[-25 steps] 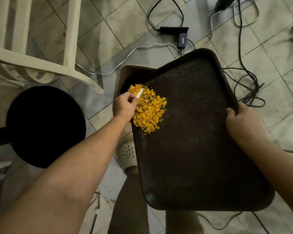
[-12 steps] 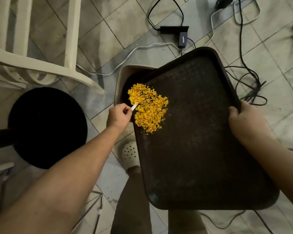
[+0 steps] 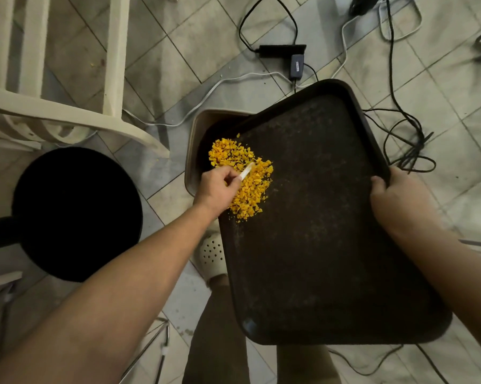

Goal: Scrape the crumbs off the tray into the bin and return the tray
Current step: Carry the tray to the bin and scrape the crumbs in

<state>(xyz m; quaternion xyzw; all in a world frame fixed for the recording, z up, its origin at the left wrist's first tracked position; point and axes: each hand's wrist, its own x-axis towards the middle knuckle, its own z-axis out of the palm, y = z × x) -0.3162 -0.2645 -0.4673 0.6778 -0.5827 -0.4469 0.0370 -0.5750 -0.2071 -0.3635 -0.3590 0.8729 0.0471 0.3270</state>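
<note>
Just beside the left grip (image 3: 215,189), crumbs (image 3: 244,178) lie.

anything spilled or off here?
A few yellow specks lie on the floor near the chair leg, outside the bin. The rest of the crumbs sit on the tray, at its edge over the bin. Loose cables trail just past the tray.
</note>
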